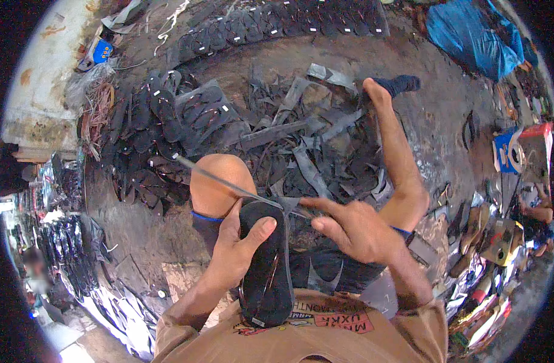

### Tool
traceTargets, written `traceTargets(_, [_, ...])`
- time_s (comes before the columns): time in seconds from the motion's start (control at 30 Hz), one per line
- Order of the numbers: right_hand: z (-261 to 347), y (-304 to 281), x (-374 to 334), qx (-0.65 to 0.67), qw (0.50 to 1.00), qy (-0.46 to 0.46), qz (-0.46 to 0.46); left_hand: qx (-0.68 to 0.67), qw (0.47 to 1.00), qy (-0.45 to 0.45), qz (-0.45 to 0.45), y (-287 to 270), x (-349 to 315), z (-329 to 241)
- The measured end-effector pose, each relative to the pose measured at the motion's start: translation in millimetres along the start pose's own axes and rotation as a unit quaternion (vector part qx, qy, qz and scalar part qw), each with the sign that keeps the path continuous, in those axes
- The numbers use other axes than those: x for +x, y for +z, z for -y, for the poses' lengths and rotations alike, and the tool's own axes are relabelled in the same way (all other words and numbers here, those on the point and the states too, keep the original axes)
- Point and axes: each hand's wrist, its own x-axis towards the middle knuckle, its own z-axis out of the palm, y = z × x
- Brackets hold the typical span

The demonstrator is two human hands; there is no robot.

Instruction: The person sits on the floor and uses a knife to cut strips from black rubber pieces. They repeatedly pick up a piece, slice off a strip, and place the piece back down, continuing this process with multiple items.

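Black flip-flop (266, 266): lower centre of the frame, right between both hands, top face up toward the camera
Long axis: pretty much straight up and down the frame, tipped a touch; lower end against the brown shirt (222, 333), upper rounded end out past the left thumb
Key spot: that upper end, up top and a bit right, about where the sole and the grey strip or blade (222, 179) meet
Grey strip or blade: long and skinny, slanting from the bare knee area down-right past the sole's upper end; honestly can't tell if rubber or metal
Nearer hand: left, easily, already touching
Left hand (237, 245): closed round the flip-flop's upper left side, thumb flat over the top face, fingers mostly tucked underneath
Right hand (355, 230): just beside the upper end, on the right; partly curled, index finger stretched left with thumb close below; maybe pinching the near end of the strip or blade, can't tell for sure
Flip-flop vs hands: just right of the left palm, lower left of the right hand
Around it: dark rubber offcuts (313, 160) in the upper middle, more flip-flops (162, 109) piled upper left
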Motion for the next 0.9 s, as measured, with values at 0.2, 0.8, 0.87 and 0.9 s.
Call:
traceTargets(0.2, [12,-35,55,-0.087,0.986,-0.109,0.094,0.069,0.996,-0.033,0.037,0,3,-1])
traceTargets(0.8, [-19,108,-22,0.149,0.904,-0.013,-0.400,-0.363,0.919,0.141,-0.062,62,63,-2])
traceTargets(0.87, [-35,142,-70,0.110,0.933,0.042,-0.339,-0.354,0.923,0.135,-0.069,53,51,3])
traceTargets(0.9, [-35,152,-87,0.126,0.941,0.088,-0.301,-0.357,0.924,0.116,-0.068,50,47,5])
